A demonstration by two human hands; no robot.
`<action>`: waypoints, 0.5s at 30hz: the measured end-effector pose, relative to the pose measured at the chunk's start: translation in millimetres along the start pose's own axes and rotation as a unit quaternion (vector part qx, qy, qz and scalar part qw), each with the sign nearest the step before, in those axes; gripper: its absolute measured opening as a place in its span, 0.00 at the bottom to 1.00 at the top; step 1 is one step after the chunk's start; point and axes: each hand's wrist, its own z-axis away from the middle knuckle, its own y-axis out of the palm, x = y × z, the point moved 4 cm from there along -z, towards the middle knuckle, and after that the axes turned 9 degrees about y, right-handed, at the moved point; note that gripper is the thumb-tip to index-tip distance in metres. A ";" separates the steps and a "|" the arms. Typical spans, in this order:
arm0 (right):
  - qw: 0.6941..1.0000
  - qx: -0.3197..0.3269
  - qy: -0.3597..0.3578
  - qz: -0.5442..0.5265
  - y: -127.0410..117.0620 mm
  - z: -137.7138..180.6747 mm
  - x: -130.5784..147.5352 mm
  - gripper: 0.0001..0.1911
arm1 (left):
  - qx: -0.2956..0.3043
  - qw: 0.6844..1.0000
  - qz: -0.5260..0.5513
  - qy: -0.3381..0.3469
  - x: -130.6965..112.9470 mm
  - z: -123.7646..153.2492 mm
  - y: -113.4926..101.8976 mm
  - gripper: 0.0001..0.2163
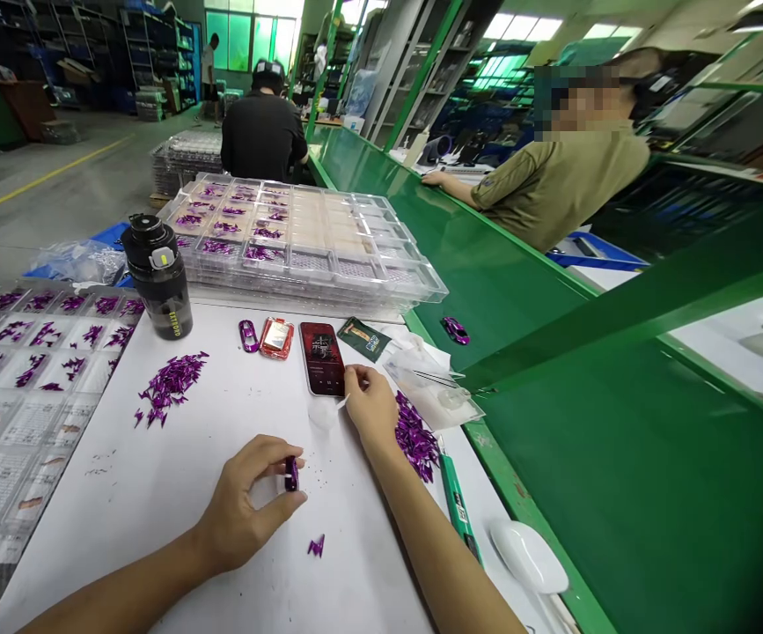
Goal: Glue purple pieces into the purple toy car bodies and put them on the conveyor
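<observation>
My left hand (244,509) pinches a small purple toy car body (291,475) between thumb and fingers, just above the white tabletop. Beside the phone (321,359), my right hand (371,407) has its fingers curled together. A thin whitish tip shows by those fingers, but what they hold is too small to name. Below it lies a translucent white scrap (323,413). A heap of shiny purple pieces (415,438) is partly hidden behind my right wrist. Another purple pile (171,384) sits to the left, and a loose purple piece (316,546) lies near my left hand.
A black bottle (158,277) stands at the left, before stacked clear trays (355,280). A purple toy car (248,336) lies beside a red packet (276,338). At right are a green-handled tool (458,506), a white mouse-shaped object (529,555) and a green conveyor (592,440). Co-workers sit beyond.
</observation>
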 end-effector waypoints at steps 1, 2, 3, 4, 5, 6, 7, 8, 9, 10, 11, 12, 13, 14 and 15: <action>1.000 -0.012 -0.010 -0.009 -0.3 3.1 -0.9 0.18 | -0.003 1.000 0.023 -0.016 1.6 -0.9 -0.5 0.15; 0.999 -0.021 -0.020 -0.020 -0.4 5.6 -2.0 0.17 | -0.009 0.998 0.046 -0.035 3.5 -1.9 -1.1 0.15; 0.999 -0.028 -0.029 -0.032 -0.4 7.2 -3.1 0.18 | -0.015 0.996 0.065 -0.056 5.7 -2.9 -2.0 0.16; 0.998 -0.033 -0.039 -0.045 -0.3 8.0 -4.4 0.19 | -0.021 0.994 0.080 -0.078 7.7 -3.6 -2.8 0.16; 0.997 -0.036 -0.048 -0.058 0.0 8.0 -5.8 0.21 | -0.026 0.991 0.090 -0.097 9.5 -4.2 -3.6 0.17; 0.995 -0.036 -0.056 -0.068 0.3 7.2 -7.2 0.23 | -0.030 0.988 0.098 -0.114 10.8 -4.6 -4.3 0.17; 0.994 -0.033 -0.065 -0.077 0.5 5.9 -8.6 0.25 | -0.035 0.986 0.104 -0.127 11.6 -4.8 -4.9 0.18; 0.993 -0.027 -0.072 -0.085 0.7 4.3 -9.8 0.27 | -0.040 0.984 0.108 -0.137 11.9 -4.8 -5.3 0.18; 0.992 -0.020 -0.080 -0.091 0.8 2.8 -10.8 0.28 | -0.043 0.983 0.110 -0.143 11.8 -4.7 -5.5 0.19; 0.992 -0.013 -0.086 -0.096 0.5 1.7 -11.4 0.28 | -0.044 0.982 0.111 -0.147 11.3 -4.4 -5.4 0.19; 0.991 -0.009 -0.093 -0.099 -0.1 1.2 -11.4 0.27 | -0.043 0.982 0.109 -0.149 10.6 -4.0 -5.0 0.19; 0.990 -0.007 -0.101 -0.100 -0.8 1.6 -10.8 0.27 | -0.040 0.982 0.106 -0.150 9.8 -3.6 -4.5 0.19; 0.989 -0.006 -0.112 -0.100 -1.4 2.8 -9.4 0.27 | -0.037 0.983 0.102 -0.151 9.1 -3.2 -3.9 0.19; 0.987 -0.007 -0.124 -0.099 -1.7 4.9 -7.4 0.27 | -0.034 0.983 0.099 -0.152 8.5 -2.7 -3.3 0.19; 0.986 -0.007 -0.136 -0.098 -1.6 7.7 -5.0 0.25 | -0.032 0.983 0.097 -0.155 8.2 -2.4 -2.8 0.19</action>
